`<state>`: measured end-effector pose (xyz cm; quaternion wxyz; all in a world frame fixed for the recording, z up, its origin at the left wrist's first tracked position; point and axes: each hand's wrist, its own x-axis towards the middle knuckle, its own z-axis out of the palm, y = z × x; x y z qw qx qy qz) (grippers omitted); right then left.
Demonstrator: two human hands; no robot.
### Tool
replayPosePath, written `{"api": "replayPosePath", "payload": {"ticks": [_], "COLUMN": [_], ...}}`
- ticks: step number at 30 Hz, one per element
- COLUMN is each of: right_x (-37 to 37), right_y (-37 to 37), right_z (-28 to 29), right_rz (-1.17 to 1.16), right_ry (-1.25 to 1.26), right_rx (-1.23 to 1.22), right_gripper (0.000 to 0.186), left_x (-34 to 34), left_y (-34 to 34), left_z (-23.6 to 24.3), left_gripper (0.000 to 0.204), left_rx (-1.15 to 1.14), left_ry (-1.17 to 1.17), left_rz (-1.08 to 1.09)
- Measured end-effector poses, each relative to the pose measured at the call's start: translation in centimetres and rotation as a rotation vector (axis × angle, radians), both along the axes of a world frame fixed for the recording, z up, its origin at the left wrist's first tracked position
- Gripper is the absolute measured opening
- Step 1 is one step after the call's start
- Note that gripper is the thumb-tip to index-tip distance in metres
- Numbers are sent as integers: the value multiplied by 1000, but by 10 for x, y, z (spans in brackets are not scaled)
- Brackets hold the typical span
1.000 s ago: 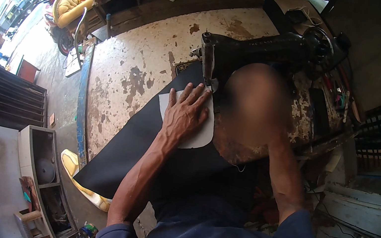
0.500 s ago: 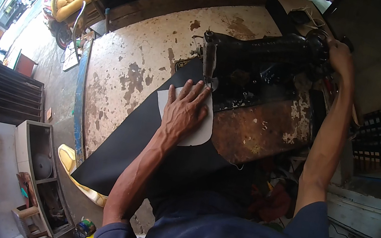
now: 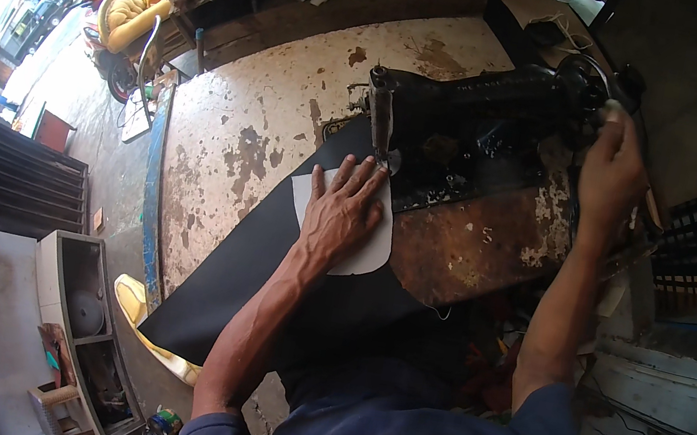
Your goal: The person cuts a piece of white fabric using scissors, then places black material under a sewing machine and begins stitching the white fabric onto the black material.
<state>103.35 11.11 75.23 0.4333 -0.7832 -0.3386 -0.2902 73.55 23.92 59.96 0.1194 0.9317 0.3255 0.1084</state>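
Note:
My left hand (image 3: 339, 221) lies flat with its fingers spread on a pale, round-cornered piece (image 3: 365, 257). That piece rests on a large black sheet of leather-like material (image 3: 235, 263). The fingertips are close beside the presser foot and needle area of an old black sewing machine (image 3: 480, 92); the foot itself is partly hidden. At the machine's right end, my right hand (image 3: 612, 174) is at the near rim of the handwheel (image 3: 588, 66), its fingers curled and slightly blurred. The black sheet hangs over the table's near edge toward my lap.
The worn, peeling table (image 3: 224, 132) has a blue left edge (image 3: 151, 194). A cardboard box with a pale cord (image 3: 573, 34) stands at the far right. On the floor at left are an open cabinet (image 3: 84, 312) and a yellow-white cloth (image 3: 133, 306). A motorbike (image 3: 118, 78) stands beyond.
My right hand has moved down and toward me along the handwheel's rim, with its wrist lower. My left hand stays flat on the pale piece. The whole view has shifted slightly.

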Motion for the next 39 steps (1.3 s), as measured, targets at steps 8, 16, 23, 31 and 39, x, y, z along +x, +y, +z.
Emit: {"api": "replayPosePath", "payload": {"ticks": [8, 16, 23, 31, 39], "right_x": [-57, -71, -62, -60, -57], "right_y": [136, 203, 183, 184, 183], "right_z": [-110, -166, -168, -171, -165], "right_rz": [862, 1371, 1034, 946, 1137], "right_ry": [191, 309, -330, -448, -179], "right_rx": [-1014, -291, -87, -99, -202], "right_gripper": [28, 50, 47, 51, 52], "left_x": [-7, -9, 5, 2, 2], "left_y": [4, 6, 5, 1, -2], "left_z": [1, -3, -6, -5, -3], "left_gripper": [61, 62, 62, 63, 61], "left_rx": [13, 19, 15, 20, 26], "left_ry": [10, 14, -59, 5, -31], "left_rz": [7, 11, -29, -42, -29]}}
